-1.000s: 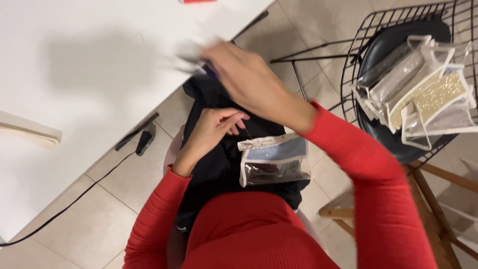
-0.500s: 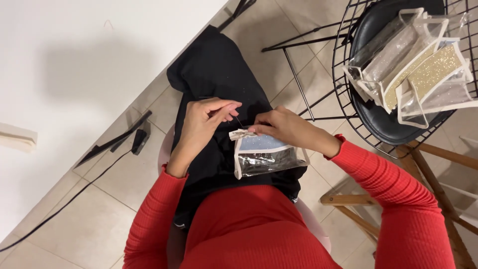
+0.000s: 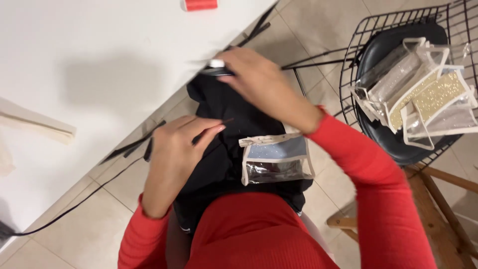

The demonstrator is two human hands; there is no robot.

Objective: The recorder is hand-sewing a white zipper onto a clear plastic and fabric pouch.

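A pouch lay on the cloth across the lap, between the table on the left and a wire chair holding more pouches on the right.

Matt black cloth, glossy clear-plastic pouch

Left hand rests curled; right hand reaches forward.
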